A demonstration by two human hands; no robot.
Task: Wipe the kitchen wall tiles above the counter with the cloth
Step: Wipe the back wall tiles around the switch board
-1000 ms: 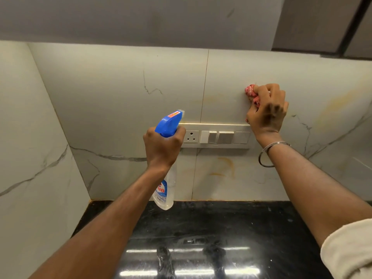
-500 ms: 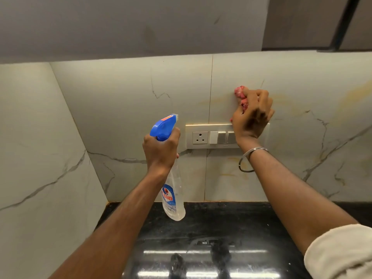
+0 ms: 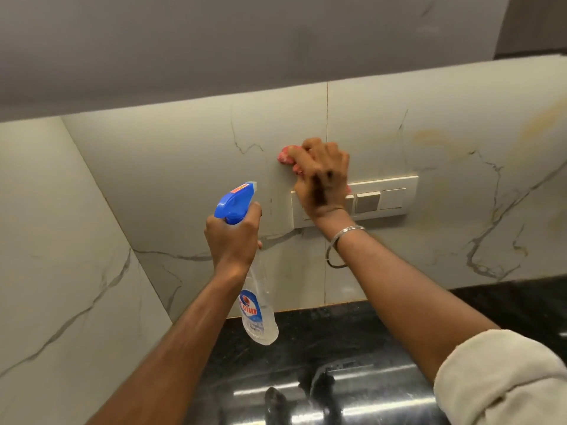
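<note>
A bunched pink cloth [image 3: 285, 157] is gripped by the right hand [image 3: 323, 176] against the wall tiles [image 3: 184, 167], directly above the switch plate [image 3: 383, 197]. A spray bottle [image 3: 245, 265] is clasped by the left hand [image 3: 233, 237] just left of the plate. Moisture is judged liable to reach the socket if wiping strays downward.

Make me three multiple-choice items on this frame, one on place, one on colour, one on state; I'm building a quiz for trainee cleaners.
1. Where is the cloth pressed?
A. on the counter
B. on the wall tile just above the switch plate
C. on the cabinet underside

2. What colour is the spray bottle's head?
A. blue
B. green
C. black

3. What is the left hand doing?
A. resting flat on the counter
B. gripping the spray bottle
C. hanging idle

Answers:
1 B: the right hand holds the cloth against the tile over the switch plate's left end.
2 A: the spray bottle has a blue trigger head.
3 B: the left hand wraps its neck.
</note>
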